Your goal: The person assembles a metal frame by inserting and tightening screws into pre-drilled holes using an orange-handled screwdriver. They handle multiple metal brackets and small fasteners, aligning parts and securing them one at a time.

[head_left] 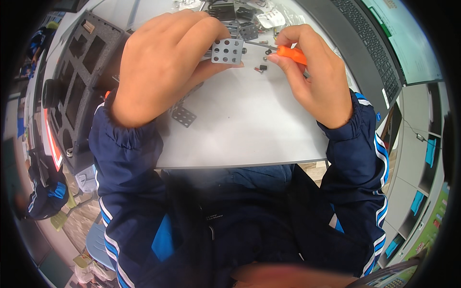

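My left hand pinches a grey metal bracket with rows of round holes, raised over the white table. A small dark fastener sticks out of the bracket's right side. In my right hand is a screwdriver with an orange handle; its thin shaft points left toward the bracket. Several tiny dark and red parts lie on the table between my hands. Another perforated metal plate lies below my left wrist, partly joined to pieces hidden by that hand.
At the far side sit metal parts and clear plastic bags. A laptop stands on the right. On the left is an open case with grey foam cutouts. Another person in a dark jacket is at the far left.
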Motion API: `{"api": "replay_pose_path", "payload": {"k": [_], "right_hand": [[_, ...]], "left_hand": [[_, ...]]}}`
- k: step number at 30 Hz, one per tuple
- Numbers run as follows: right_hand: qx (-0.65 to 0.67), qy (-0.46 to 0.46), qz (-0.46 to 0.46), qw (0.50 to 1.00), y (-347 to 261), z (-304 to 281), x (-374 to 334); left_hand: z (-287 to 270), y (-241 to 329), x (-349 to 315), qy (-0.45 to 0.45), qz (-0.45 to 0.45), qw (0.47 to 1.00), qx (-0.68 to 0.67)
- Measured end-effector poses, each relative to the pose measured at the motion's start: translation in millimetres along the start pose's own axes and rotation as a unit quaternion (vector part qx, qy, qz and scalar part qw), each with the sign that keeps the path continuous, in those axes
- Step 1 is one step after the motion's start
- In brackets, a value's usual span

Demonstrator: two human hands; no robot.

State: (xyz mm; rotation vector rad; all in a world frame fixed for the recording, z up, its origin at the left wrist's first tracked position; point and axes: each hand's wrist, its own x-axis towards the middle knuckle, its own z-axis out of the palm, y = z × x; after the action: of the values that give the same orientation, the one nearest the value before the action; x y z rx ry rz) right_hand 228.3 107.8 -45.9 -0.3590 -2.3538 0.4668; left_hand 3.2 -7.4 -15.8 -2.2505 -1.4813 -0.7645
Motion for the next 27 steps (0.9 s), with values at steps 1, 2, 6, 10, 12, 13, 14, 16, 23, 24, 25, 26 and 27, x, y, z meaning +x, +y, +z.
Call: {"api": "replay_pose_path", "payload": {"k": [1, 2, 6, 10, 12, 13, 14, 16, 23, 24, 25, 26, 27], "right_hand": [[-0.006, 0.001, 0.001, 1.000, -0.6, 0.3, -0.1], [-0.013, 0.007, -0.001, 1.000, -0.7, -0.2, 0.3], [-0.043, 0.003, -0.019, 0.999, -1.9, -2.7, 1.9], [0.008, 0.039, -0.008, 0.999, -2.2, -3.4, 3.2], [0.013, 0.036, -0.002, 0.999, -2.2, -5.0, 3.0], [0.013, 0.022, -0.005, 1.000, -2.1, -5.7, 2.7], [0.014, 0.012, -0.006, 1.000, -2.2, -6.1, 2.4], [0.010, 0.003, -0.012, 1.000, -2.3, -6.4, 1.7], [0.001, -0.015, -0.025, 1.000, -1.2, -4.7, 0.4], [0.002, -0.019, -0.026, 0.999, -1.1, -4.7, 0.3], [0.001, -0.020, -0.025, 0.999, -1.3, -4.6, 0.1], [0.000, -0.020, -0.025, 0.999, -1.5, -4.6, -0.1], [-0.001, -0.020, -0.024, 1.000, -1.8, -4.6, -0.3]], "left_hand": [[0.0, 0.1, 0.0, 0.004, 0.005, 1.000, 0.002], [-0.1, 0.1, 0.3, 0.007, 0.006, 1.000, 0.004], [-0.1, 0.5, -0.4, 0.008, -0.008, 1.000, 0.003], [0.0, 0.5, -1.0, 0.019, -0.013, 1.000, 0.016], [0.1, 0.5, -1.0, 0.023, -0.018, 0.999, 0.019], [0.1, 0.5, -0.9, 0.024, -0.014, 0.999, 0.021], [0.0, 0.4, -0.8, 0.025, -0.014, 0.999, 0.021], [-0.2, 0.3, -0.7, 0.023, -0.013, 0.999, 0.020], [0.4, 0.2, -0.4, 0.023, -0.008, 1.000, 0.014], [0.5, 0.0, -0.2, 0.024, -0.010, 1.000, 0.016], [0.5, -0.3, -0.2, 0.023, -0.005, 1.000, 0.017], [0.4, -0.6, 0.0, 0.022, -0.004, 1.000, 0.018], [0.3, -0.9, -0.1, 0.022, -0.006, 1.000, 0.018]]}}
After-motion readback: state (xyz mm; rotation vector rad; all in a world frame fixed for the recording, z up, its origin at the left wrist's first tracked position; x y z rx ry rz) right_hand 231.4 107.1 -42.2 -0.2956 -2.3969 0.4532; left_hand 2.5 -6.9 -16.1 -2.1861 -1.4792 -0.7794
